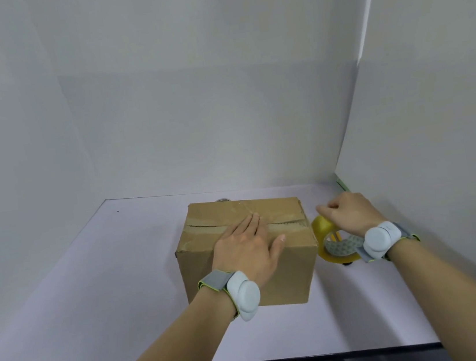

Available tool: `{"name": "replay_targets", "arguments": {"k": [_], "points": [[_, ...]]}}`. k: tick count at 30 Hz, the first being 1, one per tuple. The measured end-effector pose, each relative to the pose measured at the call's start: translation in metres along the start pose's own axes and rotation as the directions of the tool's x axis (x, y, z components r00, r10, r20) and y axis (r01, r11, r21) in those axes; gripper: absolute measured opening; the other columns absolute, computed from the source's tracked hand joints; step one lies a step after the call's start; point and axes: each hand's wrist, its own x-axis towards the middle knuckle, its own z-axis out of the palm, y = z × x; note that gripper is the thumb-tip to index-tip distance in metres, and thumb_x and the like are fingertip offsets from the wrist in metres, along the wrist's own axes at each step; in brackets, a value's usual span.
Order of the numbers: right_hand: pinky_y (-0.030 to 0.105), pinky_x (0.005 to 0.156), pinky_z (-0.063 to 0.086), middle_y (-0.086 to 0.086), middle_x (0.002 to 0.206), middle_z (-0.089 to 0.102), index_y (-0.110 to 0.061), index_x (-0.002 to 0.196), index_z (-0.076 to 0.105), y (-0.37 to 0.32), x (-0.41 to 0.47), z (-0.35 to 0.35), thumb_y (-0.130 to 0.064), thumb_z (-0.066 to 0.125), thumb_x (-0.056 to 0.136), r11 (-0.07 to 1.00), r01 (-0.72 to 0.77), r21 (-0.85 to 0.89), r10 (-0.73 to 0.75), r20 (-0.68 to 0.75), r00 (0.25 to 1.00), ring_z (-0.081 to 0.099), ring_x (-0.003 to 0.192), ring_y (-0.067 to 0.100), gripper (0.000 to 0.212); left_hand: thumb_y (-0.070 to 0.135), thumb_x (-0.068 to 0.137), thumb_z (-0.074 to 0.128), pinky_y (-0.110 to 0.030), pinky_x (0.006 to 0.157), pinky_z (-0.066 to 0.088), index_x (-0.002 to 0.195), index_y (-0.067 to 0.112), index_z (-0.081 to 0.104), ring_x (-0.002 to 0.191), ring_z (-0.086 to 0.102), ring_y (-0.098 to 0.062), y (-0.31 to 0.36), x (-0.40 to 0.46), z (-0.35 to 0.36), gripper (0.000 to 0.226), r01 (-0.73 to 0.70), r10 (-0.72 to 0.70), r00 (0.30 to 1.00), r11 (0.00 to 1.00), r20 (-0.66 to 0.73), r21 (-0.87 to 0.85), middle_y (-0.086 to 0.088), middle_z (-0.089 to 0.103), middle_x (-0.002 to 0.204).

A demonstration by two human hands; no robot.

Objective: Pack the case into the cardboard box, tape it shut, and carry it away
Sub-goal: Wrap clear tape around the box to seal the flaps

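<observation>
White partition walls close round our pale desk (94, 290); the cardboard box (252, 272) sits on it, flaps folded shut, so the case is presumably inside; our left hand (247, 247) presses flat on the seam; our right hand (346, 211) grips the tape roll (323, 229) beside the box; taping and carrying remain.

bare test booth: plain white walls (219, 92), pale table (94, 290).

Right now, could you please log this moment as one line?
box: flaps closed | left hand: flat on top | right hand: grips tape beside box
</observation>
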Motion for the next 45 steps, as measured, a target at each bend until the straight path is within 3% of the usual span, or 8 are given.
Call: {"name": "replay_targets", "arguments": {"k": [5,9,13,22,30,34,40,45], "points": [[0.035,0.054,0.025,0.0,0.05,0.025,-0.017,0.055,0.029,-0.001,-0.003,0.011,-0.04,0.059,0.095,1.0,0.003,0.031,-0.003,0.007,1.0,0.026,0.05,0.021,0.055,0.057,0.103,0.013,-0.034,0.123,0.019,0.158,0.021,0.037,0.153,0.027,-0.01,0.002,-0.002,-0.002,0.07,0.002,-0.002,1.0,1.0,-0.003,-0.012,0.002,0.036,0.164],[0.034,0.054,0.026,0.001,0.051,0.027,-0.017,0.055,0.031,-0.005,-0.004,0.017,-0.041,0.058,0.095,1.0,-0.008,0.013,0.008,0.006,1.0,0.028,0.051,0.021,0.054,0.042,0.105,0.016,-0.038,0.127,0.008,0.163,0.019,0.022,0.156,0.016,-0.01,0.018,0.004,-0.008,0.063,-0.17,0.17,0.985,0.984,0.004,-0.044,0.003,0.02,0.17],[0.032,0.052,0.03,0.001,0.049,0.036,-0.018,0.054,0.039,-0.008,-0.004,0.019,-0.044,0.057,0.095,1.0,-0.025,0.006,0.025,0.004,1.0,0.034,0.05,0.021,0.052,0.043,0.107,0.022,-0.039,0.128,0.003,0.163,0.017,0.021,0.157,0.013,-0.011,0.047,0.014,-0.006,0.061,-0.325,0.327,0.945,0.944,0.033,-0.056,0.003,0.021,0.17],[0.034,0.052,0.028,-0.001,0.047,0.029,-0.017,0.053,0.032,-0.004,-0.007,0.016,-0.039,0.059,0.096,0.999,-0.026,0.04,0.027,-0.026,0.999,0.031,0.049,0.02,0.055,0.074,0.096,0.013,-0.036,0.124,0.017,0.161,0.01,0.026,0.156,0.022,-0.019,0.037,0.014,-0.004,0.092,-0.098,0.103,0.986,0.994,0.128,-0.04,-0.009,0.027,0.168],[0.034,0.053,0.026,-0.001,0.049,0.027,-0.018,0.055,0.031,-0.001,-0.007,0.017,-0.041,0.058,0.095,0.998,-0.003,0.057,0.005,-0.042,0.999,0.029,0.05,0.02,0.054,0.08,0.09,0.002,-0.037,0.115,0.035,0.156,0.013,0.039,0.151,0.032,-0.017,0.004,-0.001,-0.012,0.101,0.004,-0.007,0.996,0.999,0.086,0.034,-0.003,0.037,0.164],[0.032,0.052,0.026,-0.003,0.048,0.027,-0.018,0.054,0.032,0.0,-0.008,0.019,-0.042,0.059,0.097,0.997,-0.012,0.075,0.014,-0.03,0.999,0.029,0.05,0.019,0.055,0.082,0.086,-0.003,-0.039,0.118,0.03,0.156,0.011,0.036,0.153,0.027,-0.02,0.004,-0.001,-0.017,0.107,0.047,-0.049,0.995,0.999,0.092,0.026,-0.006,0.032,0.166],[0.036,0.056,0.028,0.005,0.053,0.033,-0.014,0.056,0.036,-0.001,-0.013,0.02,-0.04,0.057,0.097,0.995,-0.03,0.096,0.031,-0.009,0.999,0.032,0.053,0.021,0.053,0.073,0.093,0.007,-0.038,0.125,0.017,0.159,0.014,0.033,0.154,0.026,-0.016,0.042,0.004,-0.011,0.092,-0.145,0.146,0.989,0.987,0.001,-0.07,-0.004,0.031,0.167],[0.035,0.055,0.026,0.003,0.052,0.031,-0.015,0.057,0.036,-0.003,-0.016,0.02,-0.039,0.058,0.098,0.992,-0.016,0.124,0.018,-0.021,1.0,0.03,0.052,0.02,0.053,0.065,0.099,0.026,-0.037,0.121,0.025,0.154,0.014,0.043,0.15,0.034,-0.015,0.06,0.01,-0.004,0.077,-0.142,0.142,0.99,0.985,-0.003,-0.095,-0.002,0.043,0.16]]}}
